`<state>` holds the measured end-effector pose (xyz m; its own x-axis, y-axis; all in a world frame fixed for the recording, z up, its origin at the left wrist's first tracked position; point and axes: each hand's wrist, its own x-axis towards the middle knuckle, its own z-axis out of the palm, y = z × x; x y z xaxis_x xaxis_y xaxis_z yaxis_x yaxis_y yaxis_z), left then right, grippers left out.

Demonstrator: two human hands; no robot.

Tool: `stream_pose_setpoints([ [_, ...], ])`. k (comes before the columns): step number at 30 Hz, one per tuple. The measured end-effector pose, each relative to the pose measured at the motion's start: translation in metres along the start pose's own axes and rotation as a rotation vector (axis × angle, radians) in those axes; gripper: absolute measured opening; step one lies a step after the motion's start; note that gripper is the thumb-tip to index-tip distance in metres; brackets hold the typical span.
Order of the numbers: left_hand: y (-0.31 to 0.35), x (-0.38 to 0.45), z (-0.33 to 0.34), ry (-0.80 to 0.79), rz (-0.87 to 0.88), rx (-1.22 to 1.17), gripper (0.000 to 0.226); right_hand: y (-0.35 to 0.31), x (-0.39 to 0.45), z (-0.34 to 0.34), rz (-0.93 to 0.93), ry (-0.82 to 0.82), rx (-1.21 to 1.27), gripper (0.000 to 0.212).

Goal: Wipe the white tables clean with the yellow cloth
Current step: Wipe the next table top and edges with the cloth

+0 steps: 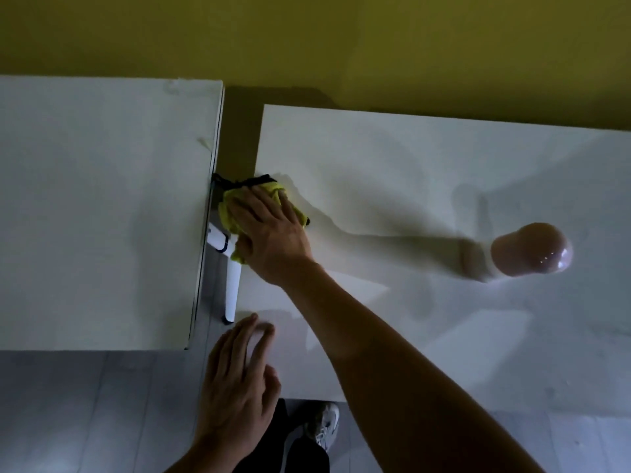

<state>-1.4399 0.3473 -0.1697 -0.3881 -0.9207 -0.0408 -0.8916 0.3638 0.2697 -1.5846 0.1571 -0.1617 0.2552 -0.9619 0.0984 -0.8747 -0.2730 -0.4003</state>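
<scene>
Pressing: right hand (269,233) lies flat on the yellow cloth (232,216), palm down, its fingers (246,206) straight and spread over the cloth rather than curled round it.
Cloth place: bunched at the left edge of the right table (426,186), about midway along that edge; part of it hangs past the edge into the gap between the two tables.
Cloth trim: a black border (249,181) shows along the far side of the cloth.
Right arm: bare forearm (392,363) reaches from the near right corner of the view, crossing the right table diagonally to the cloth.
Left hand: left hand (235,380) sits at the near left corner of the right table, fingertips touching the top, fingers loose and slightly spread, holding nothing.
Left table: second white top (102,206) stands to the left, apart from the right one by a narrow gap.
Gap: a white table leg (233,288) slants down to the floor here.
Other item: a glossy pinkish rounded object (531,249) is on the right table, well right of the cloth; what it is cannot be told.
Floor: pale grey planks (85,414) near; a grey shoe (324,425) shows below the table's near edge.
Wall: yellow-green wall (307,39) runs along the far side.
</scene>
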Motion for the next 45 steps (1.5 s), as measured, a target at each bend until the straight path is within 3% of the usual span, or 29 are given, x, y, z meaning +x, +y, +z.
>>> stream_pose_setpoints([
  [3,-0.003,0.031,-0.004,0.036,0.041,-0.023,0.05,0.033,-0.011,-0.014,0.095,0.1,0.029,0.06],
  [7,0.0,0.101,-0.006,0.051,0.045,-0.094,0.055,0.113,-0.045,-0.051,0.475,0.315,-0.029,0.062],
  [11,0.001,0.148,-0.004,0.035,-0.03,-0.123,0.06,0.172,-0.07,-0.079,0.865,0.323,-0.084,0.063],
  [14,-0.002,0.148,0.002,0.061,-0.007,-0.092,0.062,0.168,-0.057,-0.077,0.978,0.33,-0.098,0.062],
  [16,-0.002,0.147,0.003,0.077,-0.001,-0.079,0.062,0.15,-0.035,-0.071,0.872,0.295,-0.076,0.064],
  [21,-0.001,0.149,0.002,0.047,-0.023,-0.027,0.062,0.066,0.05,-0.03,0.311,0.07,0.0,0.064],
  [25,-0.001,0.15,-0.001,0.006,-0.057,-0.02,0.061,0.053,0.079,-0.017,0.128,-0.015,-0.016,0.061],
  [28,-0.001,0.15,-0.001,0.016,-0.037,-0.022,0.061,0.082,0.061,-0.027,0.238,0.083,0.003,0.062],
  [34,0.0,0.151,0.0,0.004,-0.035,-0.06,0.062,0.196,0.007,-0.083,0.742,0.261,-0.085,0.064],
  [38,-0.001,0.152,0.001,0.015,-0.035,-0.089,0.063,0.215,0.017,-0.089,1.026,0.334,-0.092,0.064],
  [41,0.001,0.152,-0.001,0.007,-0.038,-0.096,0.063,0.192,0.047,-0.078,0.919,0.283,-0.098,0.063],
  [45,0.001,0.152,-0.003,-0.01,-0.052,-0.085,0.062,0.119,0.108,-0.042,0.465,0.103,-0.117,0.06],
])
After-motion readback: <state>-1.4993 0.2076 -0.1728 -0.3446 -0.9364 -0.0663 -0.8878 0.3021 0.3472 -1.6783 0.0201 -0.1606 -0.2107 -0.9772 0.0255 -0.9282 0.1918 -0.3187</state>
